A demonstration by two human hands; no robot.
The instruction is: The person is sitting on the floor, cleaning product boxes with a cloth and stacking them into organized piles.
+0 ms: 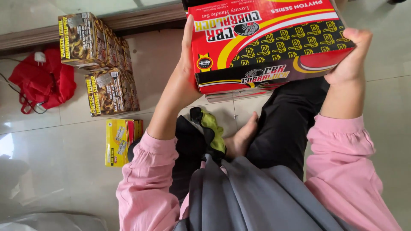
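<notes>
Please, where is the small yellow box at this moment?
In the head view, the small yellow box lies on the tiled floor at the person's left, just below the stacked gold-and-black boxes and beside the left pink sleeve.

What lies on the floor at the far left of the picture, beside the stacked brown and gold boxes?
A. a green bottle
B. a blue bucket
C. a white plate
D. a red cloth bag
D: a red cloth bag lies crumpled on the tiled floor, just left of the stacked brown and gold boxes.
</notes>
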